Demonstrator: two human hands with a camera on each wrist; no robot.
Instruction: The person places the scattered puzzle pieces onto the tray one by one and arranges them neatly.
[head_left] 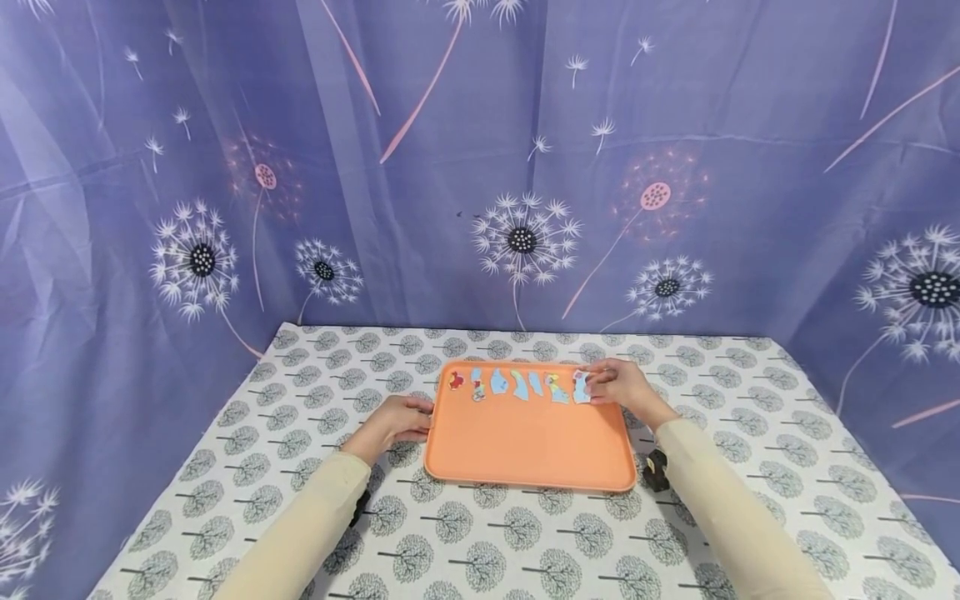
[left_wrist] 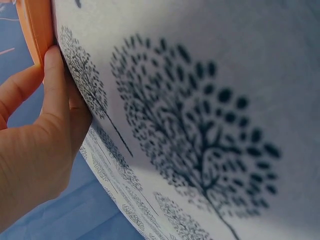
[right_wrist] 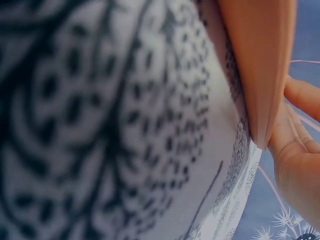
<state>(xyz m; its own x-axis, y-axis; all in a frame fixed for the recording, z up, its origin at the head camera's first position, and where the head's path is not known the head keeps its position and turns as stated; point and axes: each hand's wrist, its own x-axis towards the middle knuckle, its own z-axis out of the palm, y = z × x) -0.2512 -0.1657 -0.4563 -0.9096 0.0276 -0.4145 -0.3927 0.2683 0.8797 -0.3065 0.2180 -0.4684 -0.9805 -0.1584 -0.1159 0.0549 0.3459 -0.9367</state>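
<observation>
An orange tray lies on the patterned cloth. Along its far side runs a row of small, irregular, puzzle-like pieces, mostly light blue, such as one blue piece and a red piece at the left end. My left hand holds the tray's left rim; in the left wrist view, thumb and finger meet at the edge. My right hand reaches over the far right corner and pinches the rightmost blue-and-white piece. In the right wrist view, the tray's side hides its fingertips.
White cloth printed with grey trees covers the table. A purple dandelion-print curtain hangs behind and at both sides. A small black object shows by the right wrist, and another dark one by the left wrist.
</observation>
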